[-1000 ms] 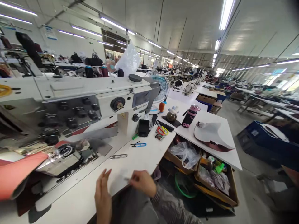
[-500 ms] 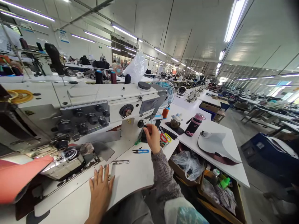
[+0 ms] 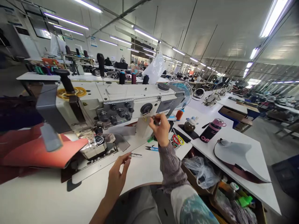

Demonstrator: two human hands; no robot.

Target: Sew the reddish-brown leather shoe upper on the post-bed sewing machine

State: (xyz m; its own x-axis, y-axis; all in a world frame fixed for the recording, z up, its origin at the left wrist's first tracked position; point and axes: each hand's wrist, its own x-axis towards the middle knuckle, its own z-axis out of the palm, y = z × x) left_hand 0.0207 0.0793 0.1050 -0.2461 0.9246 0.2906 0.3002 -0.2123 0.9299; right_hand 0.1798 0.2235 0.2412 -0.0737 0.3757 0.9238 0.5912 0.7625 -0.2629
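My right hand point(image 3: 161, 127) is raised at the right end of a white sewing machine point(image 3: 137, 93), in front of its column. Thumb and forefinger are pinched together around something small and dark that I cannot make out. My left hand point(image 3: 118, 172) is low over the white table, thumb and forefinger closing on the left end of metal thread snips point(image 3: 136, 155); the fingers cover that end. Blue thread snips point(image 3: 153, 149) lie farther right, below my right wrist. A red-orange leather piece point(image 3: 58, 151) rests at the machine's left, by the needle area.
Right of my hand are red and yellow scissors point(image 3: 178, 140), a black-and-pink bottle point(image 3: 212, 130), an orange thread cone point(image 3: 179, 115) and a curved grey-white piece point(image 3: 235, 152). A fan point(image 3: 184, 93) stands behind. Boxes with plastic bags point(image 3: 202, 172) sit below the table edge.
My view has swung left. My left hand, flat on the table before, has lifted and drawn its fingers to the metal snips. My right hand stays near the machine column, fingers still pinched.
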